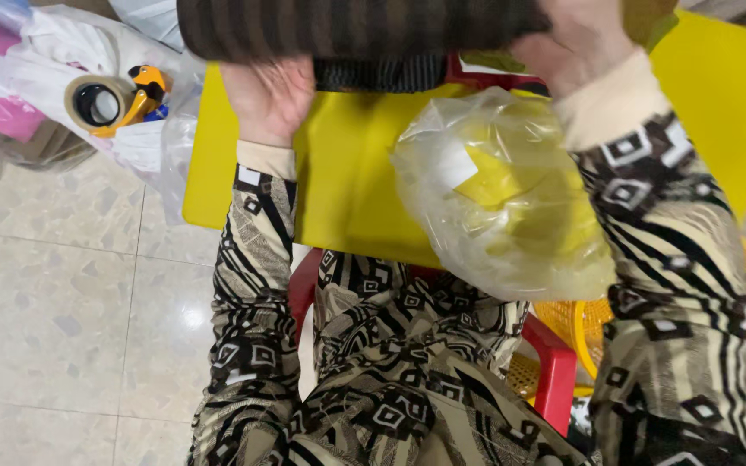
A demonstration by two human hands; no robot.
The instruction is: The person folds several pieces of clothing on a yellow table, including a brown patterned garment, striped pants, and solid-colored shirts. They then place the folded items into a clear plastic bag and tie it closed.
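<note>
A dark striped folded garment stretches across the top of the view, over a yellow table. My left hand grips its lower left edge from beneath. At the garment's right end, my right hand holds it from above. A crumpled clear plastic bag lies on the table just under my right forearm. Both arms wear black-and-beige patterned sleeves.
A tape dispenser with an orange handle rests on white plastic bags at the upper left. A red chair is under me, a yellow woven basket beside it at the right. Pale tiled floor lies to the left.
</note>
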